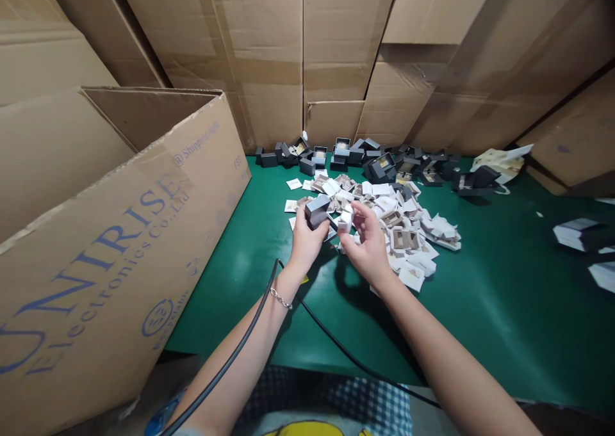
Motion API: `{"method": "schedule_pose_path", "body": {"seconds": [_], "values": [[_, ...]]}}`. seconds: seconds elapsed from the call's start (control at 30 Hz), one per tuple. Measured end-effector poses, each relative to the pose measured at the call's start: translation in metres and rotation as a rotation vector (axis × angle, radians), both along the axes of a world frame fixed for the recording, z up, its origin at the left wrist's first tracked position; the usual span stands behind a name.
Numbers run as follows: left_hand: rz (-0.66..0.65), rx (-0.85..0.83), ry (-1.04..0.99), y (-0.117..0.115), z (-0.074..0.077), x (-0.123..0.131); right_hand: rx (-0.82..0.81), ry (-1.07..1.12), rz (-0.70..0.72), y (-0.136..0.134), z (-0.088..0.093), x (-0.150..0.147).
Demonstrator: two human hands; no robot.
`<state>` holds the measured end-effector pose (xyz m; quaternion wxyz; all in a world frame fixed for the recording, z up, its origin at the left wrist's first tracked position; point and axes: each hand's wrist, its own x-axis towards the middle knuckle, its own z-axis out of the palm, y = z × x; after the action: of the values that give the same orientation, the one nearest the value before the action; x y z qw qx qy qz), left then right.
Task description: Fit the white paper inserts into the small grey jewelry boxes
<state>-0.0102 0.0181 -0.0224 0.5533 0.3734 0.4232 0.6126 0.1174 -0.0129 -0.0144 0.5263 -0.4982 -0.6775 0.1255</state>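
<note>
My left hand [306, 239] is closed around a small dark grey box [317, 209], held above the green table [504, 308]. My right hand [368, 241] pinches a small white insert piece [346, 219] right beside that box. Just behind both hands lies a heap of white and beige card inserts [403, 225]. Further back, a row of small dark boxes [365, 157] stands along the cardboard wall, some with their lids up.
A large open cardboard carton [110, 250] printed with blue lettering stands at the left table edge. A black cable [336, 346] runs across the near table under my arms. Flat dark and white pieces [581, 234] lie at the far right. Cardboard sheets [336, 45] wall the back.
</note>
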Motion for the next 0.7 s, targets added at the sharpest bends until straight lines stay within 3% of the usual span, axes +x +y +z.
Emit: {"method": "schedule_pose_path", "body": {"seconds": [0.13, 0.3, 0.53, 0.7], "values": [[0.047, 0.067, 0.061, -0.0002, -0.0009, -0.0006, -0.061, -0.105, -0.040, -0.0002, 0.0014, 0.0010], [-0.014, -0.012, 0.050, 0.0008, -0.0037, 0.0029, -0.135, -0.237, -0.002, -0.0006, 0.0039, -0.0035], [-0.102, -0.015, -0.087, 0.0058, -0.0086, 0.0035, -0.028, -0.297, 0.104, -0.0018, 0.0011, -0.0011], [-0.090, -0.006, -0.105, 0.0040, -0.0083, 0.0057, 0.085, -0.287, 0.043, 0.0003, 0.0008, 0.0054]]}}
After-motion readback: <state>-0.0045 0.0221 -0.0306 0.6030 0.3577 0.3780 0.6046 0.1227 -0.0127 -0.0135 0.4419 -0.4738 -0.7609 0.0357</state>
